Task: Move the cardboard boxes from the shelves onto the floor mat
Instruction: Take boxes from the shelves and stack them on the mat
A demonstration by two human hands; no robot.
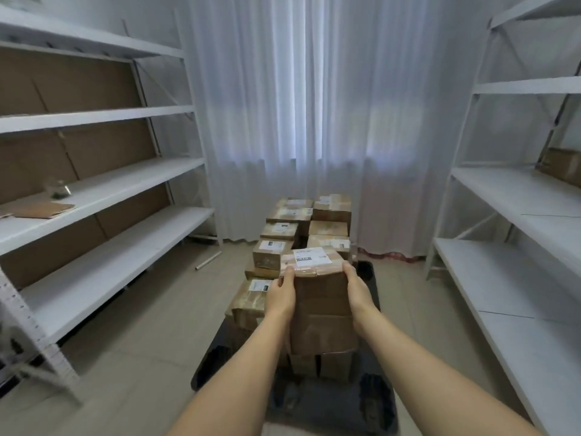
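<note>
Two bare forearms reach up from the bottom of the frame, and the hands clasp a tall cardboard box [320,309] between them just below centre: the left hand [283,294] lies against its left face with fingers hooked over the top edge, the right hand [356,286] likewise on its right face. The box is plain brown card, creased, taped along its top, with a white printed label there. It is held above smaller boxes on the dark floor mat [333,404], a soft-looking sheet with rounded corners spread over pale floor tiles. Behind it, toward centre frame, the stacked boxes [308,225] stand in two close rows, squarish, taped and labelled. White metal shelving [103,196] with flat boards and brown backing panels fills the left side; a flat piece of card lies on one board. More white shelves [515,190] run along the right, with one brown box [561,165] at the right edge. Sheer pleated white curtains [314,105] hang across the back.
</note>
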